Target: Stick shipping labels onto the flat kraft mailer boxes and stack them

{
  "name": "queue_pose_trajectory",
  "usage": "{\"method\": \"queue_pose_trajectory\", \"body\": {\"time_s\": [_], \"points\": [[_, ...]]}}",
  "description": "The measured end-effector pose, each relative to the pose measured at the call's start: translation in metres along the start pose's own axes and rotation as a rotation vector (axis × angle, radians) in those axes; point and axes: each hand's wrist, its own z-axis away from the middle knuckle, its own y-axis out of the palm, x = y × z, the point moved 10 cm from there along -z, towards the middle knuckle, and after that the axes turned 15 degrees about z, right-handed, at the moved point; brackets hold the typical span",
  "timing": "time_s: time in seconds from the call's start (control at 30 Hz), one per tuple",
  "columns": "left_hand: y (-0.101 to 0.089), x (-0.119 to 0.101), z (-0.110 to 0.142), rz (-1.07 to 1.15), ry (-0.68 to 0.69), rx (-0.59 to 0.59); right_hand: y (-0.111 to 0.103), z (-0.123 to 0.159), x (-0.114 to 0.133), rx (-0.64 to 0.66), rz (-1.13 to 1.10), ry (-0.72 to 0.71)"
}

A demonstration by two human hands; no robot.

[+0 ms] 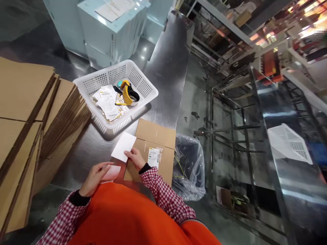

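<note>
My right hand (136, 158) pinches a blank white sheet (124, 146) by its lower right corner, over the metal table. Closer to my body, my left hand (95, 175) is closed on a second pale sheet (112, 173), which looks pinkish beside my orange apron. Under my right wrist lies a flat brown cardboard box (155, 134) with a printed label (153, 157) stuck on it. Beyond my hands stands a white plastic basket (143, 102); inside are printed label sheets (108, 98) and a yellow tape dispenser (127, 93).
A tall stack of folded cardboard (58, 126) stands at the left. Light blue cartons (99, 34) sit behind the basket. Past the right edge of the metal table (168, 68) is a bin lined with clear plastic (191, 170). Farther right, another white basket (290, 143) rests on a metal bench.
</note>
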Motion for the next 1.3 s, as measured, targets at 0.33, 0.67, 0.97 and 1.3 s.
{"method": "queue_pose_trajectory", "body": {"time_s": [0.33,0.67,0.97,1.3], "points": [[-0.003,-0.009,0.012,-0.012,0.035,-0.05,0.005,0.011,-0.004,0.012,0.004,0.024],[0.013,-0.002,0.028,0.161,-0.088,-0.006,0.015,0.027,0.018,0.043,0.05,-0.115],[0.021,-0.003,0.029,0.204,-0.089,0.084,0.029,0.034,0.024,0.113,0.113,-0.177],[0.02,-0.007,0.024,0.174,-0.064,0.053,0.029,0.033,0.025,0.121,0.094,-0.157]]}}
